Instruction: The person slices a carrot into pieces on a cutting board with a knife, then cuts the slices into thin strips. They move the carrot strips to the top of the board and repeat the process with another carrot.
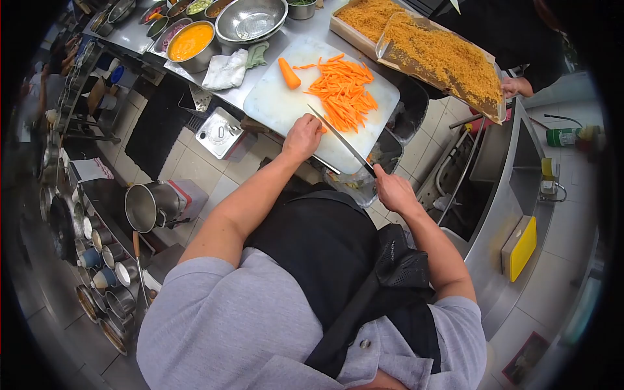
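Observation:
My right hand (pixel 393 190) is wrapped round the dark handle of a long kitchen knife (pixel 346 144). The blade slants up and left over the white cutting board (pixel 265 97). Close to the blade, my left hand (pixel 303 138) rests at the board's near edge with its fingers curled. A small orange bit of carrot (pixel 324 130) shows at its fingertips; the rest of it is hidden. Beyond the knife lies a heap of carrot sticks (pixel 342 88). A thick carrot piece (pixel 289 73) lies apart at the heap's left.
Behind the board are a folded white cloth (pixel 225 69), a pot of orange sauce (pixel 190 44) and metal bowls (pixel 252 18). Another person's hand (pixel 515 86) grips a tray of orange-brown crumbs (pixel 445 58) at the right. A lined bin (pixel 411 107) stands beside the board.

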`<state>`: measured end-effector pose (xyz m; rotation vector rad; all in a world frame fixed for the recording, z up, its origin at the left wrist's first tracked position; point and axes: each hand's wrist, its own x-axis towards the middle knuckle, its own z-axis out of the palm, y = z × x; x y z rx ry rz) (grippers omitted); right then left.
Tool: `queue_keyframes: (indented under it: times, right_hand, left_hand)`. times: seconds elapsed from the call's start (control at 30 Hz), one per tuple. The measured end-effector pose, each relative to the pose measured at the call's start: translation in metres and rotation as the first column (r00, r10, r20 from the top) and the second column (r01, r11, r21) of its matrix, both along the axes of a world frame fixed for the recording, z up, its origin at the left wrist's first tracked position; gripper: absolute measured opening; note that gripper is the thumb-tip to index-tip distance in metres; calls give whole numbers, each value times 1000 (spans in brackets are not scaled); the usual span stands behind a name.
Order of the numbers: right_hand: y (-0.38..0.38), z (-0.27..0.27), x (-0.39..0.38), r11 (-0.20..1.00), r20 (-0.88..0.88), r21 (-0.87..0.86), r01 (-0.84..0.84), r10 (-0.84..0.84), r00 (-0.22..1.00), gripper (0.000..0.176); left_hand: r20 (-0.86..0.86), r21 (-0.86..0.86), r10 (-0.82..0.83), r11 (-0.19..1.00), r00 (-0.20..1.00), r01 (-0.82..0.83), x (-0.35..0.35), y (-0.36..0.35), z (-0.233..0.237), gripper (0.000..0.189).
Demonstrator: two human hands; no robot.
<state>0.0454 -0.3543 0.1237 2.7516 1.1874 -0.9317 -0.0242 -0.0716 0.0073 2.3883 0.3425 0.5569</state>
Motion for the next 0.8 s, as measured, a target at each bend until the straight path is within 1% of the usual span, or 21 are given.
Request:
queue_keyframes:
  times: [0.03,0.13,0.2,0.27,0.37,0.4,0.47,0.57,0.67,0.77,0.8]
  right_hand:
    - [0,1,0,1000,-6,-6,-14,14,1000,19]
    - [1,9,-3,1000,-9,-7,-29,29,1000,20]
    - [1,4,-4,999,-8,-1,-35,35,999,20]
    - [-3,-17,-6,999,7,39,-29,29,1000,22]
    - [4,-25,1,996,14,67,-54,53,998,25]
    - [10,-14,0,996,12,71,-53,52,999,25]
    - [18,20,0,999,-11,-2,-44,44,999,25]
    - [7,-11,-6,999,-19,4,-51,51,998,26]
    - [15,-16,0,999,1,30,-39,39,999,28]
    - [23,17,-1,999,-26,2,-47,47,999,29]
    - [20,13,-3,999,-24,0,-43,43,999,29]
  left_hand:
    - [70,91,-73,994,995,67,0,2,-6,12]
    - [91,129,-57,991,994,45,0,1,-11,9]
    - [99,123,-67,991,993,54,0,1,-9,7]
    - [107,120,-79,991,991,66,-1,2,-9,6]
    - [91,83,-81,994,993,74,0,4,-11,4]
    - [83,99,-85,992,993,77,-2,5,-11,7]
    - [78,115,-96,990,992,87,-1,5,-10,10]
    - [87,84,-99,992,991,92,-4,4,-13,11]
    - [101,83,-84,994,991,76,-3,6,-12,6]
    - [97,102,-125,988,987,115,-6,8,-8,8]
    - [98,90,-145,987,985,136,-7,10,-9,10]
